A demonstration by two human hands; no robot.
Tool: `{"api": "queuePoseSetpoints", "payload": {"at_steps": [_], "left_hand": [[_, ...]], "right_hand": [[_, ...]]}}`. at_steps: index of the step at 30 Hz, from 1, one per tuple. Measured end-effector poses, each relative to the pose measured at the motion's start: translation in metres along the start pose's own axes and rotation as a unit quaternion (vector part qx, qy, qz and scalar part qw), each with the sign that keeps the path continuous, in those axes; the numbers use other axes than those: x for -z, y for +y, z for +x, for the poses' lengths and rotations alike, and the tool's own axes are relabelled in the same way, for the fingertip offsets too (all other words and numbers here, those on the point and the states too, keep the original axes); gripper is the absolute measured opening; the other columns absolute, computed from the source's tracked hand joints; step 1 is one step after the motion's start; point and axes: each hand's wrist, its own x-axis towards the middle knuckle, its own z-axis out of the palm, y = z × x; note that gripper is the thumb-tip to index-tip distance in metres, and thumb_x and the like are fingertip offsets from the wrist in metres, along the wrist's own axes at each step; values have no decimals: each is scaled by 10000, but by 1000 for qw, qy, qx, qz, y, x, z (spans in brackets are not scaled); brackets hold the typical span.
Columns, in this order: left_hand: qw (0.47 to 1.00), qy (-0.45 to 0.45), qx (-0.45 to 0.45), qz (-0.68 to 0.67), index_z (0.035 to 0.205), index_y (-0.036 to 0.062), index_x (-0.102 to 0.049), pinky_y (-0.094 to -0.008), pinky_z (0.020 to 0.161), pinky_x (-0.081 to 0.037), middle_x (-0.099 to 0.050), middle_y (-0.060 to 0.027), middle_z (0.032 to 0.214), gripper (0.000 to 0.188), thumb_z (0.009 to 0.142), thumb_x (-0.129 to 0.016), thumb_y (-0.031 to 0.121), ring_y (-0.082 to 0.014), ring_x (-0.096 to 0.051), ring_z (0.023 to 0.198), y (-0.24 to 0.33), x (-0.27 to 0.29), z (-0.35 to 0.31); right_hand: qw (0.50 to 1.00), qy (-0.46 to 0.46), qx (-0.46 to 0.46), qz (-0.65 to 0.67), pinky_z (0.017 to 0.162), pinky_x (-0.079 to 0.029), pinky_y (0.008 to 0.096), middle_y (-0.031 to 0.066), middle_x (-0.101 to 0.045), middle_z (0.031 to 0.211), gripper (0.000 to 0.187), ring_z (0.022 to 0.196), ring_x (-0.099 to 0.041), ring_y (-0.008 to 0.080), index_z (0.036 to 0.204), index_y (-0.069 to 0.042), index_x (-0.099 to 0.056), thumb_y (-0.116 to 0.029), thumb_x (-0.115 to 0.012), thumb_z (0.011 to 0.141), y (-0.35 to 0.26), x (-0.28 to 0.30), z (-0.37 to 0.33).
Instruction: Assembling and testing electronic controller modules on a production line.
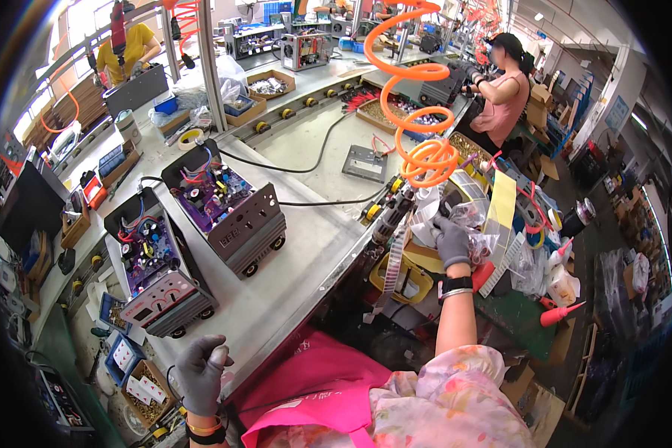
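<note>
My right hand [453, 243], in a grey glove, reaches into a pile of clear plastic bags [470, 215] and white labels at the right of the bench. Its fingers are bent down among them; what they grip, if anything, is hidden. My left hand [200, 372], also gloved in grey, is held with curled fingers and the thumb against them, near the bench's front edge. Whatever might be inside it does not show. Beyond it stand two open-topped metal units, a nearer one [160, 276] and a farther one [228, 205], with purple circuit boards and wires exposed.
An orange coiled air hose [425, 119] hangs down, with a dark power screwdriver [392, 216] below it. A yellow bin [401, 278] sits under the bench's right edge. Boxes of small brass parts [148, 392] lie at lower left. A co-worker [500, 89] stands at far right, another [131, 48] far left.
</note>
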Motion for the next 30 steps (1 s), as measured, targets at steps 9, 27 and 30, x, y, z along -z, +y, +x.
{"api": "queuePoseSetpoints", "payload": {"at_steps": [9,27,30], "left_hand": [[998,-57,24,-12,1015,-64,-633,-236,619,-520,-644,-75,787,170,864,-604,7,-129,-639,664,-4,-14,-3],[950,-153,87,-256,1115,28,-549,-181,356,-247,-521,-7,671,474,946,-533,470,-29,-304,399,38,-84,16],[913,-136,133,-362,1064,65,-538,-179,368,-280,-453,17,624,428,934,-553,473,-47,-278,385,30,-83,14]], "right_hand": [[999,9,39,-24,794,-515,389,172,-693,955,305,871,-665,326,1079,-51,-671,-94,-664,777,16,7,4],[845,21,480,234,740,-510,330,133,-651,1058,433,896,-652,241,1226,26,-548,-156,-550,834,-245,39,-153],[855,20,448,259,754,-517,344,133,-650,1059,457,920,-654,243,1236,34,-536,-171,-557,828,-257,33,-158]]}}
